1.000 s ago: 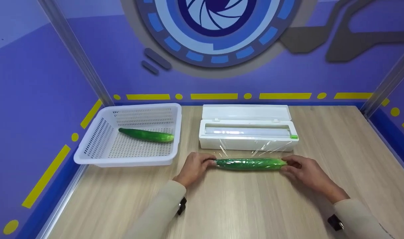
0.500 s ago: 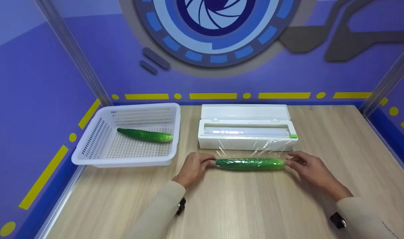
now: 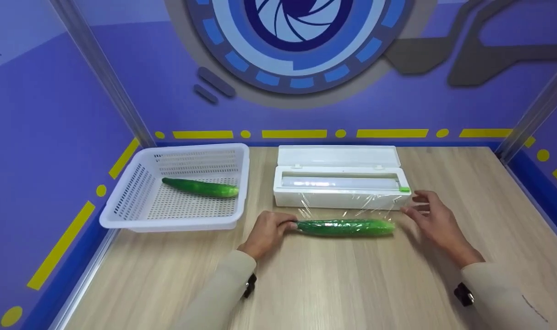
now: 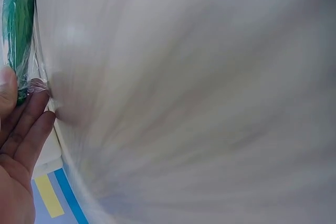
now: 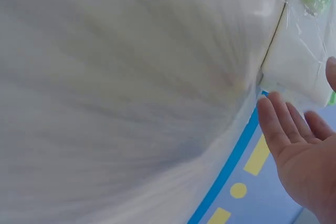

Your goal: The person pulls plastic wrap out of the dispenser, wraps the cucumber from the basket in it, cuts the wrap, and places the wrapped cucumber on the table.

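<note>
A cucumber [image 3: 345,227] wrapped in clear cling film lies on the table in front of a white cling film dispenser [image 3: 324,200]. Film [image 3: 370,201] still runs from the dispenser's front down to the cucumber. My left hand [image 3: 266,233] pinches the cucumber's dark left end, and the left wrist view shows bunched film [image 4: 38,84] at those fingertips. Off the cucumber's pale right end, my right hand [image 3: 436,224] is held beside the dispenser's front right corner, fingers loosely bent and holding nothing. In the right wrist view its fingers [image 5: 286,121] are extended near the dispenser.
A white perforated basket [image 3: 177,223] stands at the left with a second, unwrapped cucumber [image 3: 200,187] inside. The dispenser's lid [image 3: 338,156] is raised toward the back, showing the film roll [image 3: 340,182]; a green piece [image 3: 404,189] sits at its right end. Blue patterned panels [image 3: 306,114] enclose the table.
My right hand has let go of the cucumber's right end and moved up and right to the dispenser's corner. The left hand has stayed on its end.
</note>
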Motion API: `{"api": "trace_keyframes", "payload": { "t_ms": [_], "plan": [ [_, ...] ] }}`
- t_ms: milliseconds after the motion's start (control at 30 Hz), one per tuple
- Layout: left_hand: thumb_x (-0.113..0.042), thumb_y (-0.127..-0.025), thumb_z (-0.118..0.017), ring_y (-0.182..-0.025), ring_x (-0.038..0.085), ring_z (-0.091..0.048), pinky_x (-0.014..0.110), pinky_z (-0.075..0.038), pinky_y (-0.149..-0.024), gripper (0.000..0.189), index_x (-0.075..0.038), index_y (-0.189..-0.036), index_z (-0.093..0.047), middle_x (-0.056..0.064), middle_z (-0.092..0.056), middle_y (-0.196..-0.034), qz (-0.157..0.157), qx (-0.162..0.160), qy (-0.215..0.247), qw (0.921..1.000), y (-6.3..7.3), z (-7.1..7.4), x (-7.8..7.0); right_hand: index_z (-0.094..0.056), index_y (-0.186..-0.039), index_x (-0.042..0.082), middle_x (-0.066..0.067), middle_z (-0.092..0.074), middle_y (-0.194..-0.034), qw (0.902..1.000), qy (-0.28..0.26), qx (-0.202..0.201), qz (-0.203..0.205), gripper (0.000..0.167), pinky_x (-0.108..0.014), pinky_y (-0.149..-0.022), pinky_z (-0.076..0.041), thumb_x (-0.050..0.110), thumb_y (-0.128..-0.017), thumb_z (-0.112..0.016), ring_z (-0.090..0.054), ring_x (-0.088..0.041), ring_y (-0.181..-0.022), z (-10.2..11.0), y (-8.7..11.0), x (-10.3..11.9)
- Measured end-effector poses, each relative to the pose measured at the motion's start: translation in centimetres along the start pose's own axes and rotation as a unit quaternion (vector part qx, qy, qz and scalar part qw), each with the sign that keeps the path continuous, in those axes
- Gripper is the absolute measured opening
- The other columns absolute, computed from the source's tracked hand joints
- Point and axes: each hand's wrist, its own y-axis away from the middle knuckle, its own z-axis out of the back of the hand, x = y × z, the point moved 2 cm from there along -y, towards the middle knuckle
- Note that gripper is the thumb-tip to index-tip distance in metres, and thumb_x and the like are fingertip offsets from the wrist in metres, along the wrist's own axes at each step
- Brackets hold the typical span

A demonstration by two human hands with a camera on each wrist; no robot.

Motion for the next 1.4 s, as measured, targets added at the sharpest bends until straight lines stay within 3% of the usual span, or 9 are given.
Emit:
{"api": "trace_keyframes", "payload": {
  "t_ms": [300, 400, 533, 600, 667, 767, 833, 1133, 1400],
  "plan": [
    [-0.016, -0.097, -0.074, -0.089, 0.007, -0.071, 0.030, -0.059, -0.085, 0.013, -0.011, -0.103, -0.084, -0.005, -0.080, -0.099, 0.000, 0.003, 0.006, 1.0000, -0.1, -0.1, 0.0, -0.034, -0.161, -0.007, -0.035, -0.054, -0.146, 0.9997, -0.012, 0.007, 0.020, 0.075, -0.054, -0.107, -0.045, 0.033, -0.107, -0.067, -0.056, -0.051, -0.131, 0.0, -1.6, 0.4],
    [-0.017, -0.097, -0.074, -0.089, 0.007, -0.071, 0.030, -0.058, -0.086, 0.013, -0.010, -0.103, -0.084, -0.005, -0.080, -0.099, -0.002, 0.003, 0.006, 1.0000, -0.1, -0.1, 0.0, -0.039, -0.159, -0.007, -0.034, -0.057, -0.143, 0.9998, -0.006, -0.002, 0.018, 0.074, -0.029, -0.105, -0.050, 0.035, -0.106, -0.068, -0.060, -0.048, -0.127, 0.0, -2.0, 0.5],
    [-0.018, -0.097, -0.074, -0.092, 0.007, -0.072, 0.030, -0.058, -0.087, 0.014, -0.010, -0.103, -0.084, -0.004, -0.080, -0.100, -0.004, 0.006, -0.002, 1.0000, -0.2, -0.1, 0.1, -0.047, -0.154, -0.007, -0.030, -0.063, -0.138, 0.9992, -0.004, -0.023, 0.031, 0.069, -0.002, -0.089, -0.039, 0.031, -0.104, -0.073, -0.064, -0.043, -0.122, 0.0, -2.3, 0.4],
    [-0.018, -0.097, -0.075, -0.094, 0.008, -0.073, 0.030, -0.058, -0.088, 0.015, -0.009, -0.104, -0.084, -0.003, -0.080, -0.102, -0.002, 0.007, -0.003, 1.0000, -0.2, -0.2, 0.2, -0.050, -0.153, -0.006, -0.029, -0.064, -0.137, 0.9988, 0.000, -0.030, 0.039, 0.067, -0.008, -0.092, -0.044, 0.029, -0.102, -0.076, -0.065, -0.043, -0.122, 0.0, -2.3, 0.3],
    [-0.018, -0.097, -0.075, -0.095, 0.009, -0.073, 0.030, -0.058, -0.089, 0.015, -0.010, -0.105, -0.084, -0.003, -0.080, -0.102, -0.002, 0.008, -0.003, 1.0000, -0.2, -0.2, 0.3, -0.052, -0.151, -0.006, -0.028, -0.064, -0.137, 0.9982, 0.005, -0.039, 0.046, 0.066, -0.023, -0.099, -0.051, 0.026, -0.100, -0.078, -0.064, -0.043, -0.123, -0.1, -2.3, 0.1],
    [-0.017, -0.097, -0.075, -0.096, 0.009, -0.074, 0.030, -0.058, -0.090, 0.015, -0.010, -0.105, -0.084, -0.002, -0.080, -0.103, -0.001, 0.008, 0.000, 1.0000, -0.3, -0.2, 0.3, -0.056, -0.148, -0.005, -0.027, -0.064, -0.139, 0.9971, 0.016, -0.053, 0.052, 0.062, -0.050, -0.105, -0.049, 0.025, -0.099, -0.079, -0.063, -0.043, -0.124, -0.3, -2.4, -0.1],
    [-0.017, -0.097, -0.075, -0.096, 0.009, -0.074, 0.030, -0.058, -0.090, 0.014, -0.010, -0.105, -0.084, -0.002, -0.080, -0.103, -0.002, 0.007, 0.002, 1.0000, -0.3, -0.2, 0.3, -0.057, -0.147, -0.005, -0.027, -0.063, -0.140, 0.9966, 0.022, -0.060, 0.053, 0.060, -0.059, -0.105, -0.047, 0.023, -0.099, -0.079, -0.062, -0.045, -0.125, -0.4, -2.4, -0.2],
    [-0.016, -0.098, -0.074, -0.092, 0.008, -0.072, 0.031, -0.058, -0.087, 0.013, -0.010, -0.104, -0.084, -0.005, -0.080, -0.099, 0.006, 0.014, 0.008, 0.9999, -0.3, 0.2, 0.0, -0.057, -0.147, -0.001, -0.026, -0.062, -0.142, 0.9966, 0.028, -0.063, 0.046, 0.058, -0.059, -0.105, -0.047, 0.025, -0.100, -0.078, -0.062, -0.045, -0.127, -0.7, -2.3, -0.4],
    [-0.015, -0.098, -0.076, -0.091, 0.007, -0.068, 0.033, -0.057, -0.088, 0.011, -0.010, -0.106, -0.083, -0.006, -0.079, -0.099, 0.021, 0.043, 0.011, 0.9988, -0.6, 0.7, 0.0, -0.059, -0.147, 0.001, -0.024, -0.065, -0.140, 0.9970, 0.022, -0.062, 0.040, 0.057, -0.057, -0.105, -0.047, 0.027, -0.100, -0.078, -0.063, -0.041, -0.127, -0.7, -2.4, -0.7]
  ]
}}
